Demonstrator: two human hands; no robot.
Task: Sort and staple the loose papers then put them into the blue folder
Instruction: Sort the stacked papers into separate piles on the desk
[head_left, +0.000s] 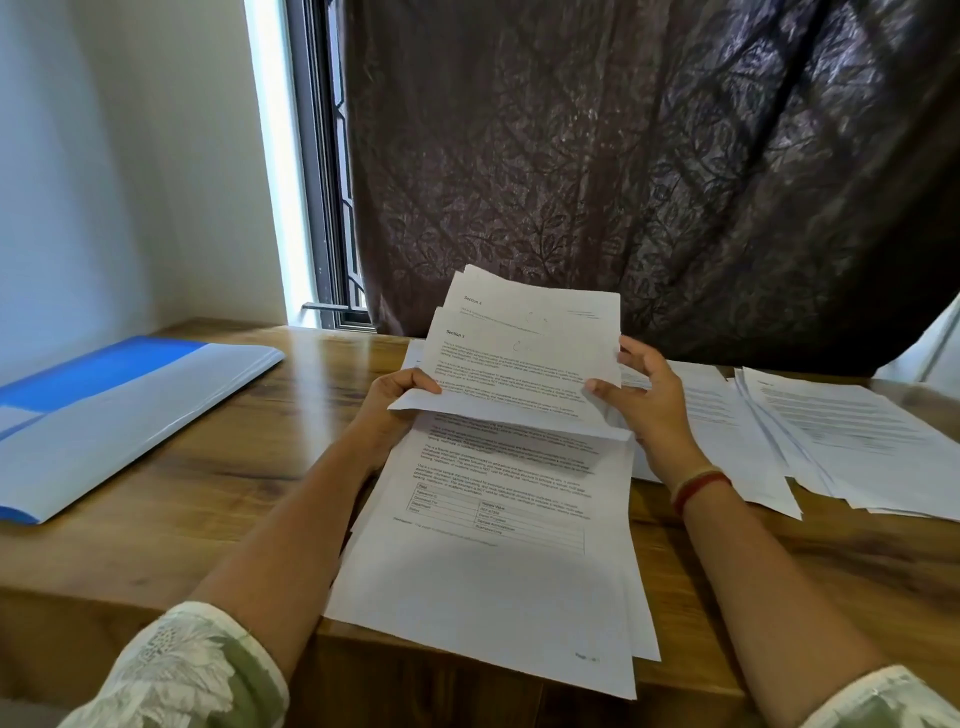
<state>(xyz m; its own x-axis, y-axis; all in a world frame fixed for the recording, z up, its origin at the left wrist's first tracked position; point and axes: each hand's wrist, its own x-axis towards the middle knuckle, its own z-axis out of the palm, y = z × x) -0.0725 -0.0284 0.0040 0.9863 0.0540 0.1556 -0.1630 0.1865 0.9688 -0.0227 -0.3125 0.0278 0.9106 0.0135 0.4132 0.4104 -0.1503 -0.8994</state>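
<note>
I hold two printed sheets (524, 358) lifted above the desk, the front one headed "Section 3", the one behind it "Section 4". My left hand (397, 397) pinches their lower left edge. My right hand (641, 395) grips their right edge with the thumb on the front. Under them a stack of printed papers (498, 551) lies flat, its near end hanging over the table's front edge. The blue folder (114, 410) lies closed at the left of the table. No stapler is in view.
More loose papers (831, 441) lie fanned out on the right of the wooden table (249, 467). A dark patterned curtain (649, 166) hangs behind the table, with a window (327, 182) and a white wall to the left.
</note>
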